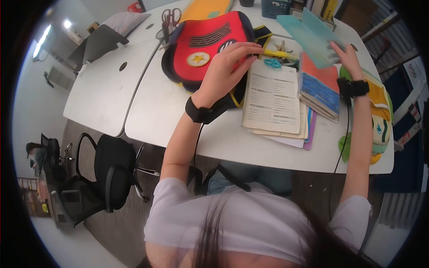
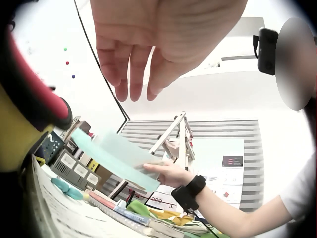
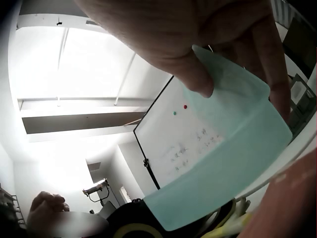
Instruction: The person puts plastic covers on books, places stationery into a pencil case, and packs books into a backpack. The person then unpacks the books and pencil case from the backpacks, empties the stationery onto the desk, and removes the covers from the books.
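My right hand (image 1: 351, 60) pinches a translucent teal plastic folder (image 1: 308, 38) by its edge, thumb on one face and fingers behind. The folder (image 3: 223, 173) is raised above the table's far right part, its flap hanging apart. My left hand (image 2: 163, 34) holds nothing; its fingers reach forward, loosely bent. In the head view that left hand (image 1: 225, 73) overlaps the red backpack (image 1: 210, 38), fingertips near a yellow strip-like item (image 1: 280, 54). Below lie teal-handled scissors (image 1: 272, 63), a printed booklet (image 1: 272, 98) on a stack of papers, and a notebook with a red and blue cover (image 1: 319, 89).
At the right edge lies a green and yellow plush-like bag (image 1: 380, 120). Dark-handled scissors (image 1: 171, 18) stand beyond the backpack. A grey-blue box (image 1: 275, 8) and books are at the back. Office chairs (image 1: 116, 172) stand left, off the white table (image 1: 152, 111).
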Available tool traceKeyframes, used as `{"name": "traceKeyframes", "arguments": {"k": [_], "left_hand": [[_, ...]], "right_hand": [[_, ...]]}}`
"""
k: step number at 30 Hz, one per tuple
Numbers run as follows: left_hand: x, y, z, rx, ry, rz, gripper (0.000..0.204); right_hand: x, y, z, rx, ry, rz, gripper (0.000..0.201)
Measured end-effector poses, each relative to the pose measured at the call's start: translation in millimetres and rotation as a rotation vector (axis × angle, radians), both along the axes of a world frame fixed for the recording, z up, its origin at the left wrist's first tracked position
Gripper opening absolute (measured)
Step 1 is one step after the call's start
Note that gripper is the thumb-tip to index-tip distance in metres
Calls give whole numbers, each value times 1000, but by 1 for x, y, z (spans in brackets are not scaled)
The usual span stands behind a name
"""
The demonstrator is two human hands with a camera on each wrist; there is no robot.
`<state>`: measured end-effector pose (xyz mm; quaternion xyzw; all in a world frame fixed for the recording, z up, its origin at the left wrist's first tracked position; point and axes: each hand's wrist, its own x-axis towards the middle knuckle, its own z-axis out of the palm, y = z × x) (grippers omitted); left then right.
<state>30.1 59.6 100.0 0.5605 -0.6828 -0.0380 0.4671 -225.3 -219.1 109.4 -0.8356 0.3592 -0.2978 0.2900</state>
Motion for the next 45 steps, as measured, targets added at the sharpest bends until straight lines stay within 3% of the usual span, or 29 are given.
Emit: {"name": "traceKeyframes", "arguments": {"k": [2,3,5,9,11,12,13,15,17,19,23,25,27,29,33,35,37,40,42,43,45], "left_hand": [[12,-3,-1,-199,-177,70,24],[17,-2,-1,-195,-184,70,24],[34,2,-1,-190,-13,237,22],[100,7,-18,-232,-66,505,25],[127,16,-27,0,189,705,32],[140,20,-36,-6,222,763,48],[151,22,-47,-5,221,760,48],[162,24,-57,161,-128,1193,63],[176,26,-66,187,-38,1152,69],[187,26,-75,324,223,913,57],[207,26,-85,285,203,974,33],[212,34,-84,216,134,1030,32],[213,44,-77,246,190,1058,33],[274,50,-111,199,177,1057,34],[246,67,-79,223,386,862,41],[246,67,-72,130,353,816,50],[191,64,-32,29,312,791,46],[125,47,6,-126,293,547,33],[62,30,28,-35,450,277,30],[45,18,31,-9,270,252,28],[1,-8,30,58,190,-2,25]], "right_hand": [[31,-29,-23,-65,-8,-83,39],[47,-42,-35,-119,4,-98,40],[78,-58,-58,-235,-17,-123,41],[120,-69,-74,-351,111,-180,40],[127,-53,-61,-3,185,-79,43],[128,-50,-63,0,183,-81,43],[127,-47,-65,66,189,-38,47],[126,-41,-64,127,195,3,54],[123,-37,-63,220,262,104,69],[123,-32,-64,208,240,119,70],[117,-22,-61,114,247,157,74],[111,-16,-55,73,263,139,70],[97,-21,-52,-77,297,281,57],[73,-16,-50,-84,212,274,52],[15,7,-37,-81,72,225,49],[-17,10,-41,-69,56,178,48],[-45,15,-45,74,31,43,47],[-78,7,-70,166,57,-36,45],[-84,22,-71,284,66,-67,45],[-86,28,-71,401,71,-92,46],[-88,32,-78,391,86,-103,44]]}}
